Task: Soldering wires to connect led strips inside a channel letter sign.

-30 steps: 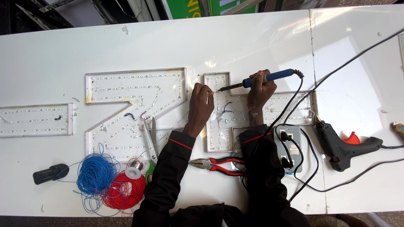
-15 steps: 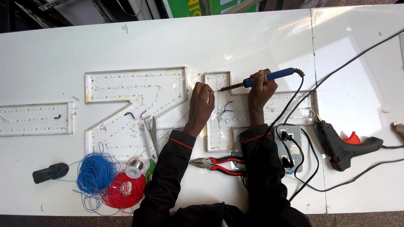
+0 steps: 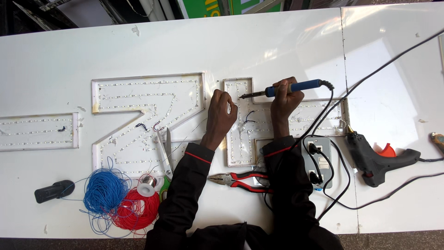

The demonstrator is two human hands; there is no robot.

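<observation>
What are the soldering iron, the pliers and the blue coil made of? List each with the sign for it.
Soldering iron, in the right hand: dark metal shaft, blue handle that looks rubbery or plastic, matte.
Pliers: grey metal jaws with a dull sheen; red grips, probably plastic-coated.
Blue coil: thin wire in what seems glossy plastic insulation; the core is hidden.

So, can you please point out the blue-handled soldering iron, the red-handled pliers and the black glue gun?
Blue-handled soldering iron [image 3: 296,86]: head view, on the blue grip beside the right hand [image 3: 286,101].
Red-handled pliers [image 3: 247,180]: head view, on the red handles.
Black glue gun [image 3: 370,159]: head view, on the black body.
</observation>
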